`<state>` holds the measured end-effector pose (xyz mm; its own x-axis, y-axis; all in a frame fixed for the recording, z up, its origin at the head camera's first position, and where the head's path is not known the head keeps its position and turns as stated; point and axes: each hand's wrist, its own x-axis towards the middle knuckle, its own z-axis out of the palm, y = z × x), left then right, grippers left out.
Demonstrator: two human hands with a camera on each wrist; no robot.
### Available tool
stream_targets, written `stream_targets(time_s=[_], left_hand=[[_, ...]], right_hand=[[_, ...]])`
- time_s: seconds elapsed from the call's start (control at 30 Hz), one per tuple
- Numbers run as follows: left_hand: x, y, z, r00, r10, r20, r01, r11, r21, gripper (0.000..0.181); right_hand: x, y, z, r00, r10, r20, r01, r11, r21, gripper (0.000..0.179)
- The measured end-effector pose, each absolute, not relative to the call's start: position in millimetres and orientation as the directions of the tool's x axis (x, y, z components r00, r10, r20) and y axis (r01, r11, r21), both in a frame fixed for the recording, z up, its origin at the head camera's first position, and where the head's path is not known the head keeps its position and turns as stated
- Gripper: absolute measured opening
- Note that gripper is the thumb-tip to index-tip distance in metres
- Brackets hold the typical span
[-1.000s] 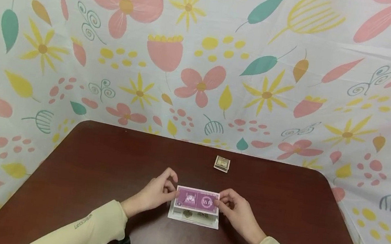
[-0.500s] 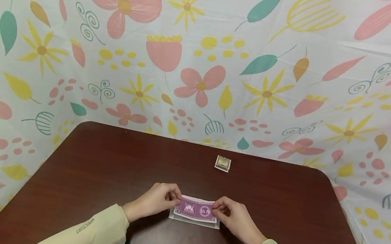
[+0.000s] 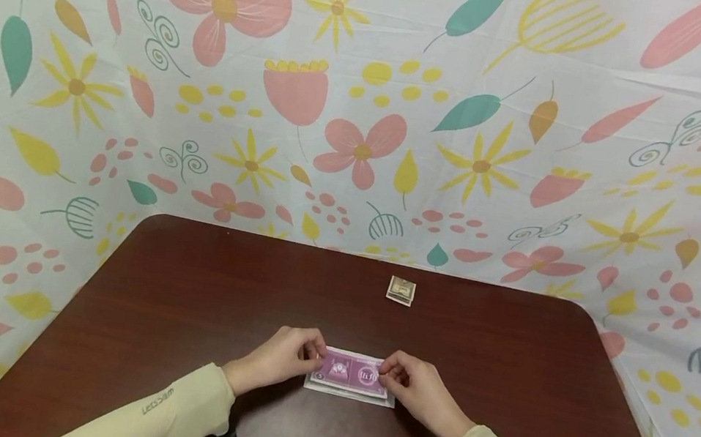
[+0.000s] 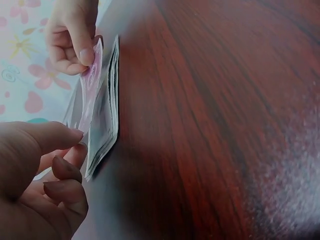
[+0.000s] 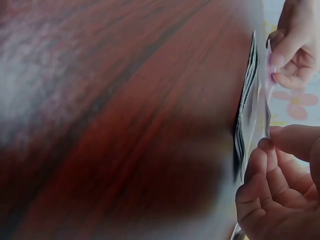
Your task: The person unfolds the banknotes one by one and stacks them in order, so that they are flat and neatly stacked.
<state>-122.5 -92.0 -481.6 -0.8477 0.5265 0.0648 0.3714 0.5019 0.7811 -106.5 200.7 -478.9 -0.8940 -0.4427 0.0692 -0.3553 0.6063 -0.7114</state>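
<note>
A purple banknote (image 3: pixel 349 372) is stretched between my two hands. My left hand (image 3: pixel 284 359) pinches its left end between thumb and fingertip, and my right hand (image 3: pixel 427 392) pinches the right end. Just under it lies a stack of pale notes or papers (image 3: pixel 360 398), whose front edge shows below the purple one. From the side, in the left wrist view, the stack (image 4: pixel 109 125) has several thin layers on the table, and the purple note (image 4: pixel 89 100) stands slightly apart from it, gently bent. Something clear and film-like shows behind the note there.
A small folded brownish banknote (image 3: pixel 401 290) lies farther back on the dark red wooden table (image 3: pixel 216 282). Behind the table's far edge hangs a white cloth (image 3: pixel 361 139) with flowers and leaves, which also runs down both sides.
Both hands have come down toward the front, lowering the purple note over the stack. My left fingers, loosely raised a second ago, now pinch its end. Over the last half second, little has moved.
</note>
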Motion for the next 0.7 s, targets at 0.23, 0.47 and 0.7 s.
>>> stream_targets(time_s=[0.23,0.47,0.7], left_hand=[[-123.3,-87.3,-484.4,-0.838,0.538,0.087,0.423,0.541,0.727,0.007],[-123.3,-85.3,-486.0,-0.838,0.536,0.104,0.448,0.566,0.692,0.008],[-117.2,-83.5,-484.7,-0.841,0.534,0.084,0.454,0.614,0.646,0.008]], right_hand=[[-107.6,199.4,-481.2,-0.885,-0.46,0.07,-0.377,0.621,-0.687,0.009],[-107.9,196.5,-480.5,-0.888,-0.451,0.085,-0.389,0.641,-0.661,0.01],[-107.3,194.2,-481.4,-0.886,-0.454,0.097,-0.414,0.678,-0.607,0.011]])
